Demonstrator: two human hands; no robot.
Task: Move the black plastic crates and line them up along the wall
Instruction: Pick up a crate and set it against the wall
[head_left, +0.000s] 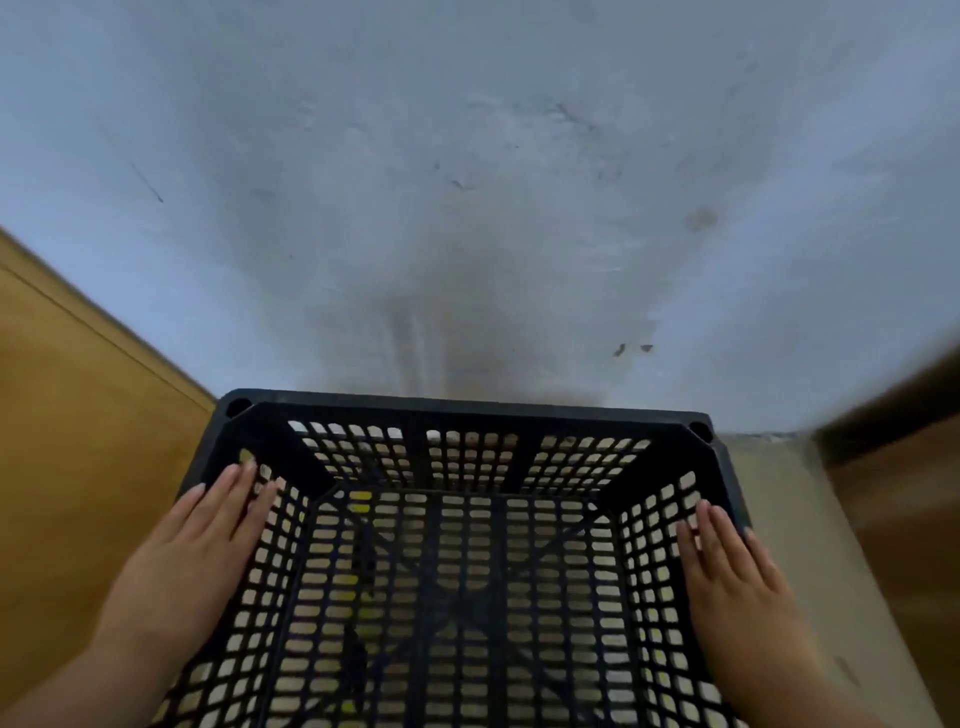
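Note:
A black plastic crate (467, 410) with lattice walls and floor fills the lower middle of the head view, its far rim close against a grey wall (467, 182). My left hand (197, 535) lies flat on the crate's left rim, fingers straight. My right hand (727, 561) lies flat on the right rim in the same way. The crate holds nothing; pale floor shows through its lattice bottom.
A tan cardboard box (78, 441) stands right beside the crate on the left. A brown box (904, 493) sits to the right, with a strip of pale floor (779, 519) between it and the crate. The wall is stained dark just above the crate.

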